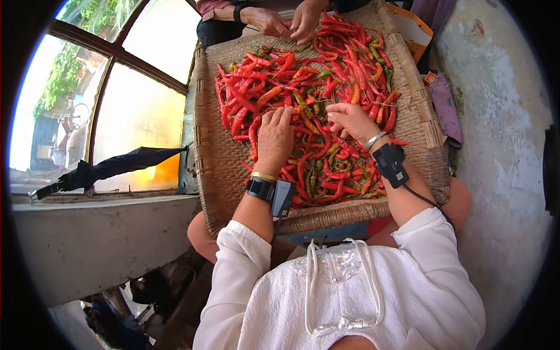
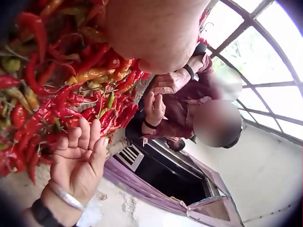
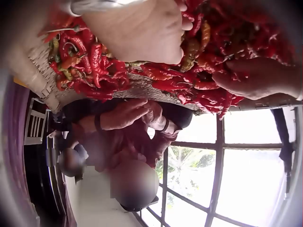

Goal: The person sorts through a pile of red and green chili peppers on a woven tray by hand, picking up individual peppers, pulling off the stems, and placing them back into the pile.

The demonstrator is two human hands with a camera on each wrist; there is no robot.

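Red chili peppers [image 1: 256, 87], some orange or green, lie heaped on a woven tray [image 1: 417, 111]. Over the middle left of the heap is my left hand [image 1: 275, 137], back up, its fingers reaching forward onto the chilies; its fingertips are partly hidden. My right hand [image 1: 353, 121] hovers at the heap's right, fingers bent loosely toward the left. In the left wrist view the palm of this right hand [image 2: 78, 161] shows, with nothing in it. Between the two hands lie yellowish and green chilies [image 1: 304, 106].
Across the tray another person's hands [image 1: 286, 23] meet at its far edge. A barred window [image 1: 111, 58] and a folded dark umbrella [image 1: 116, 166] are on the left. A worn wall [image 1: 501, 146] rises on the right, with a purple cloth [image 1: 446, 108] beside the tray.
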